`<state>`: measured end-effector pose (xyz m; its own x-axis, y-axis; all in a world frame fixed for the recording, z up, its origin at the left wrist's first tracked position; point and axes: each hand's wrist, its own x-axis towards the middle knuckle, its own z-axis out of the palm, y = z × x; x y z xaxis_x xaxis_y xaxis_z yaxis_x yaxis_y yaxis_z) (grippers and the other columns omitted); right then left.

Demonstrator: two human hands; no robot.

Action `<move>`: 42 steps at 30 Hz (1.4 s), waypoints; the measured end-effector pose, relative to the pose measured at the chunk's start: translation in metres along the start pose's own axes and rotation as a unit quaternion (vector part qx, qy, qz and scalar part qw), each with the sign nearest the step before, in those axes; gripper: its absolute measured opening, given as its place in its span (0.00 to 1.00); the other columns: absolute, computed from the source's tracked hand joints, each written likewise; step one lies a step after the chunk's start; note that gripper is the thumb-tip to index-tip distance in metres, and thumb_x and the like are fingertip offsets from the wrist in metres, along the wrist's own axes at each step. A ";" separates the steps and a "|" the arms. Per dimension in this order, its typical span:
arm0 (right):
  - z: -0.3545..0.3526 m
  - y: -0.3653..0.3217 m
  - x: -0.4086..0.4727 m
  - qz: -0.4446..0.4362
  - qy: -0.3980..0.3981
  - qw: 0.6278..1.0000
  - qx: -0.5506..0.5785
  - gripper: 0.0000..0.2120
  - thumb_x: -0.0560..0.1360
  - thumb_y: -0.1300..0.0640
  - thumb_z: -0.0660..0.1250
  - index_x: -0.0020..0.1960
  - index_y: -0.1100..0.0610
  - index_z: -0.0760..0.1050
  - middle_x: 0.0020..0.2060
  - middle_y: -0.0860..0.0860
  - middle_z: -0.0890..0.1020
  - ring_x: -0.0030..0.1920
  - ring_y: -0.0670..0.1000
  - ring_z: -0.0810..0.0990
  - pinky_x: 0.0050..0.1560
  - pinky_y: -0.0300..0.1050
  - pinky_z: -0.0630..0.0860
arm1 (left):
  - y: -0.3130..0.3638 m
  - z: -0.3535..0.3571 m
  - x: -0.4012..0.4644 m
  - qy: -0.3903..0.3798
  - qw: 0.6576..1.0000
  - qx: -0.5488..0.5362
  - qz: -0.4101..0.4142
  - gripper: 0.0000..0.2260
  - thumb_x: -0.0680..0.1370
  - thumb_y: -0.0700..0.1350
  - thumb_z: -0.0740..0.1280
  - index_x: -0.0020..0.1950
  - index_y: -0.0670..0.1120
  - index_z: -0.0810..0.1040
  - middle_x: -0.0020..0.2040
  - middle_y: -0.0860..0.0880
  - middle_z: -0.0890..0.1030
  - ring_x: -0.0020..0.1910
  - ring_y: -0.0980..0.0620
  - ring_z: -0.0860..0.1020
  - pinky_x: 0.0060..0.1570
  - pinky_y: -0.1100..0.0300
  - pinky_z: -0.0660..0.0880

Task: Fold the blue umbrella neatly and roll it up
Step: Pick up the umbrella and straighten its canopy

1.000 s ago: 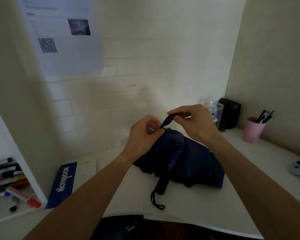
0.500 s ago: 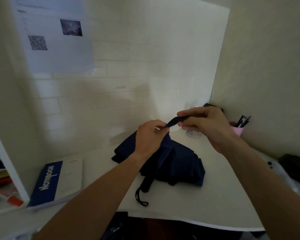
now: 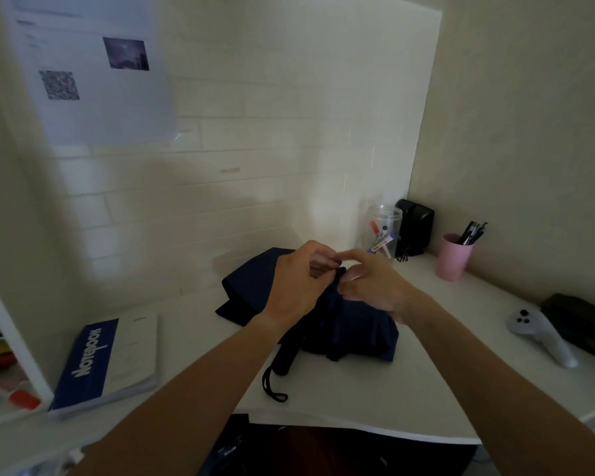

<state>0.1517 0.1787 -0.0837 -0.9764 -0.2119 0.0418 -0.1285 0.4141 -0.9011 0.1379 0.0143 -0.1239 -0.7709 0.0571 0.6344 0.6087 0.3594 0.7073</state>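
Lying collapsed on the white desk [image 3: 358,403], the blue umbrella [image 3: 351,324] is being gathered at its top: its strap (stretched out a moment ago) is now being pinched close against the canopy by the left hand [image 3: 296,286] and right hand [image 3: 375,286], suggesting fastening.

Both forearms reached up from the lower frame and met at centre. The left hand [image 3: 298,286] and right hand [image 3: 375,290] were curled, fingertips pinched together, nearly touching each other.
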 end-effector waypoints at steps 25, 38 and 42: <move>-0.040 -0.001 -0.028 0.010 0.035 0.984 0.176 0.12 0.72 0.72 0.71 0.54 0.64 0.83 0.47 0.59 0.88 0.45 0.51 0.85 0.50 0.43 0.83 | -0.029 -0.037 -0.075 -0.214 0.838 0.047 -0.500 0.04 0.69 0.43 0.64 0.36 0.44 0.70 0.32 0.48 0.75 0.30 0.52 0.73 0.31 0.63 0.67; -0.061 -0.081 0.000 -0.055 0.058 0.949 0.305 0.09 0.77 0.68 0.69 0.57 0.64 0.81 0.47 0.61 0.86 0.47 0.53 0.86 0.46 0.44 0.84 | -0.024 -0.086 0.023 -0.019 0.914 -0.042 -0.404 0.15 0.83 0.47 0.63 0.42 0.39 0.79 0.31 0.43 0.79 0.26 0.50 0.75 0.28 0.62 0.71; -0.060 -0.087 -0.009 -0.068 0.057 0.953 0.291 0.09 0.77 0.67 0.70 0.56 0.63 0.82 0.48 0.60 0.87 0.48 0.54 0.87 0.50 0.45 0.84 | -0.021 -0.121 0.078 -0.001 0.941 -0.030 -0.338 0.13 0.85 0.47 0.62 0.50 0.38 0.76 0.34 0.42 0.78 0.28 0.49 0.75 0.25 0.61 0.72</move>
<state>0.1611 0.1976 0.0201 -0.9743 -0.1177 0.1923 -0.1698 -0.1783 -0.9692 0.0877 -0.1011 -0.0517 -0.9859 -0.1641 0.0319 -0.0121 0.2604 0.9654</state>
